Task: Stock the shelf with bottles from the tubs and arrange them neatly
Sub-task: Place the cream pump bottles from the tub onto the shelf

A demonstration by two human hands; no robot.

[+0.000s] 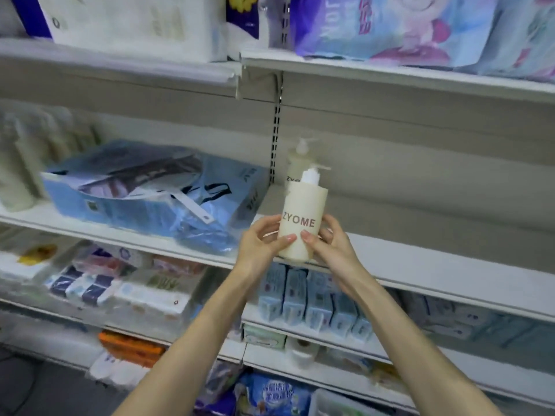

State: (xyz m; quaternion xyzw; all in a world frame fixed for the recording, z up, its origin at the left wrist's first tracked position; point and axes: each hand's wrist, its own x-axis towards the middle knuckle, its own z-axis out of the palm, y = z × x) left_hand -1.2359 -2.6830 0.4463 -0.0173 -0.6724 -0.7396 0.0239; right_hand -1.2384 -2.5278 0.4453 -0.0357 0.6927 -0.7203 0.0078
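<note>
Though the pale shapes (18,163) at the far left of the frame are too blurred to name, the shelf (435,265) they stand on shows the stage. A blue bag (144,190) lies across its left-centre part, one pump bottle (295,166) stands upright at centre, and the stretch toward the right edge is bare. By that showing the stocking has hardly begun, with most bottles and the lining-up left to do; no tub can be made out with certainty. Just left of centre, the left hand (264,238) curls round a second bottle (301,223), thumb pressed on its front below the label. That bottle is upright at the shelf's front lip, directly before the standing one; whether it is set down cannot be told. The right hand (330,244) grips its other side likewise, fingers wrapped behind.
</note>
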